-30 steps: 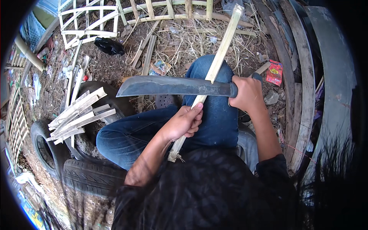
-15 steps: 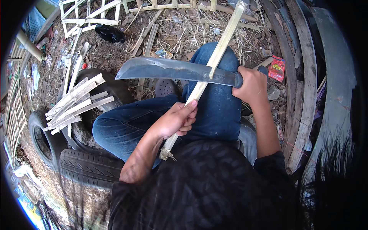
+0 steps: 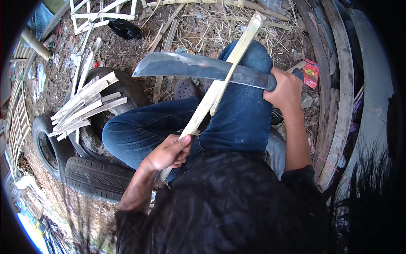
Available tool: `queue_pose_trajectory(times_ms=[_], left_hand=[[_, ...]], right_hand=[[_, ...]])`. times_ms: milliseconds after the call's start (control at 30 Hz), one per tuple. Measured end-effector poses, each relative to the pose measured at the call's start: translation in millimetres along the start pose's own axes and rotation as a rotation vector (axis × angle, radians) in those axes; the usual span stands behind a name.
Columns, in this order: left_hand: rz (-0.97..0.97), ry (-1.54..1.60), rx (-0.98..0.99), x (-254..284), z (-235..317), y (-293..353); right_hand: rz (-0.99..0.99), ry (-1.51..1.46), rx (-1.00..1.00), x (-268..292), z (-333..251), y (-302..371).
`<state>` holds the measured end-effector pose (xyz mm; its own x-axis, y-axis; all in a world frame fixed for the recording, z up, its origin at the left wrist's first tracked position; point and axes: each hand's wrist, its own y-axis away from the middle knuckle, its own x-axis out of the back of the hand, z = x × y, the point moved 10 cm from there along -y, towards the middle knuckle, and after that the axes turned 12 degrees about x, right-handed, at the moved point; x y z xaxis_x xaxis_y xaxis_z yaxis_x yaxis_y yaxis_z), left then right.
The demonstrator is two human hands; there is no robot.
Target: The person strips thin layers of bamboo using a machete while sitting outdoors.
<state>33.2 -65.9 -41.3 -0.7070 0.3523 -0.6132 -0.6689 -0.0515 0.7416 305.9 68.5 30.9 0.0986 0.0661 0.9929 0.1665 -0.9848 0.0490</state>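
My left hand is wrapped round the lower part of a long pale bamboo strip, which slants up and away across my lap. My right hand grips the dark handle of a machete, its broad blade pointing left. The blade crosses the strip over my raised knee. A thin sliver is split from the strip's right side below the blade, its lower end free. Above the blade the sliver appears still joined to the strip.
Several cut bamboo pieces lie stacked on a tyre at left, with more tyres nearer me. A bamboo lattice and a black plastic bag are on the littered ground ahead. Weathered planks and a red packet are at right.
My left hand has drawn the strip down and left. The sliver beside the blade has grown longer and stands apart at its lower end. My right hand and machete have shifted slightly rightward and up.
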Motion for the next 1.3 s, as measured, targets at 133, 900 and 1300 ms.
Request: queue_pose_trajectory(times_ms=[133,900,1300], left_hand=[[0.033,-0.013,0.032,6.8,-10.2,14.0],[0.125,0.006,0.035,29.6,-58.2,74.3],[0.051,-0.024,0.152,0.5,-6.5,12.4]], right_hand=[[0.019,-0.033,-0.001,-6.4,2.9,2.8],[-0.011,-0.117,-0.035,2.8,18.5,2.6],[0.045,-0.548,-0.190,-20.0,23.6,26.0]])
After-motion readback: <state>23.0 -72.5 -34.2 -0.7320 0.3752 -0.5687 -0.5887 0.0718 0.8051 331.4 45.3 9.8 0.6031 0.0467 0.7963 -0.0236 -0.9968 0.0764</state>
